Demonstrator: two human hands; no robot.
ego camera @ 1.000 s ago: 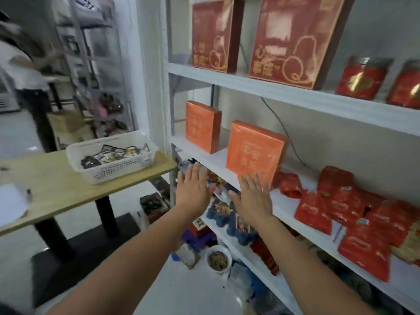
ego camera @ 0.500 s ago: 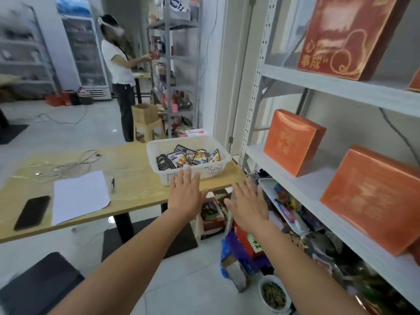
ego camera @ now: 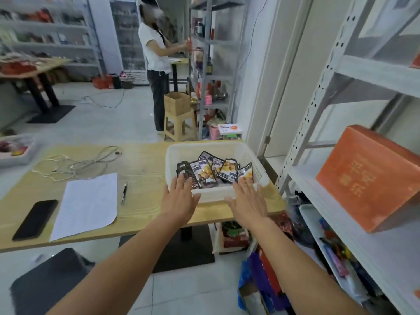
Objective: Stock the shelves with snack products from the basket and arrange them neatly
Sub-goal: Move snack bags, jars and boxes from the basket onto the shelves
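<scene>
Most of the stocking looks undone, as I judge it; the white basket (ego camera: 181, 153) on the bench (ego camera: 141, 160) holds a loose heap of dark snack packets (ego camera: 213, 171) just beyond the fingertips, some six or more, overlapping and tilted; no packet of that kind shows on the shelf (ego camera: 386, 251) out to the right of the right fingers (ego camera: 246, 185) -- only an orange box (ego camera: 368, 178) stands there. The left hand (ego camera: 179, 201) and right hand (ego camera: 248, 203) hover at the basket's near rim, fingers straight and spread, gripping nothing; whether they touch the rim I cannot tell. Below the right fingers a white tray (ego camera: 313, 214) on a lower shelf holds mixed coloured goods -- too blurred to name. What is left: lift the packets out, carry them across, line them up.
</scene>
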